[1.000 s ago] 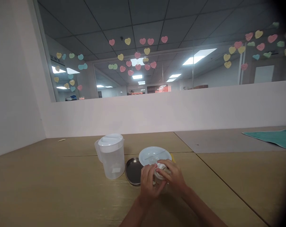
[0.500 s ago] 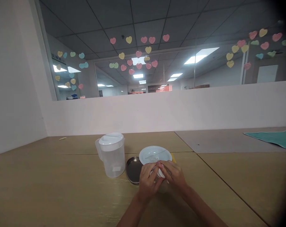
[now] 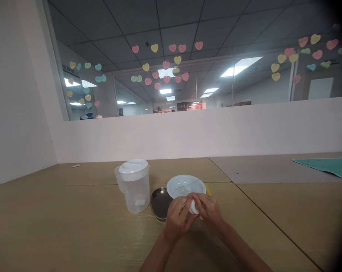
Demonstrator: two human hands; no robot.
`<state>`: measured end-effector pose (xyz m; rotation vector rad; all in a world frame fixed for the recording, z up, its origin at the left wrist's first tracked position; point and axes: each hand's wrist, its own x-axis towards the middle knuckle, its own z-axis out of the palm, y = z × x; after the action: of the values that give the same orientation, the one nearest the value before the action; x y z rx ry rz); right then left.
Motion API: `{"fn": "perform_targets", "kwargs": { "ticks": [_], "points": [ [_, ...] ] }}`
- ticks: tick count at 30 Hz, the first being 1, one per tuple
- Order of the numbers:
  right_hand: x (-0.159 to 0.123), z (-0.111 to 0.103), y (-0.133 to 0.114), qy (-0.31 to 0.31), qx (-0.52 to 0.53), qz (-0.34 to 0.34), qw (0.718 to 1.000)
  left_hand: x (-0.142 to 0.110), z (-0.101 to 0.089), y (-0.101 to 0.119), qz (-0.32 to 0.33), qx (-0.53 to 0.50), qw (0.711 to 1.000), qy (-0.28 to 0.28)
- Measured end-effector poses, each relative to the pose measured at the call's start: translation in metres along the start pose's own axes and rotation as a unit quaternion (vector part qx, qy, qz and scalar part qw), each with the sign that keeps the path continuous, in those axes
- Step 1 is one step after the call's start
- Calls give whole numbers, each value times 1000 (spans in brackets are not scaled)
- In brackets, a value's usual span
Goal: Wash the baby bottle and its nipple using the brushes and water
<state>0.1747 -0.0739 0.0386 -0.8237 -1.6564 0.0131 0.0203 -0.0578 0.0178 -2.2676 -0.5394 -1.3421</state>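
Observation:
My left hand (image 3: 176,218) and my right hand (image 3: 211,209) meet close in front of the pale bowl (image 3: 172,186). Between them they grip a small white rounded object (image 3: 194,207), mostly covered by the fingers, so its kind is unclear. The fingertips of both hands press together at its top. Inside the bowl lie a thin rod (image 3: 189,183) and something clear, partly behind my fingers. A dark metal dish (image 3: 161,204) stands just left of my left hand.
A translucent lidded pitcher (image 3: 136,190) stands left of the dish. Something yellow (image 3: 208,189) shows at the bowl's right edge. A green cloth (image 3: 328,166) lies at the far right. Behind the table rises a white wall (image 3: 159,139) with a window above.
My fingers have shifted slightly around the white object, and a bit more of it shows between them. The bowl, dish and pitcher stay in place.

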Motion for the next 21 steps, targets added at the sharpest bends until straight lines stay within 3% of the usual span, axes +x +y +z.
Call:
{"fn": "perform_targets", "kwargs": {
  "ticks": [4,7,15,21],
  "points": [
    [0,-1,-1,-7,-28,-37,999,1,1,0,18,1,1000,22],
    [2,-4,-3,-32,-34,-28,999,2,0,0,26,5,999,24],
    [3,-8,-9,-75,58,68,993,0,0,-1,49,32,998,28],
    [2,-9,-7,-56,190,185,963,2,0,1,84,34,995,40]
  ]
}}
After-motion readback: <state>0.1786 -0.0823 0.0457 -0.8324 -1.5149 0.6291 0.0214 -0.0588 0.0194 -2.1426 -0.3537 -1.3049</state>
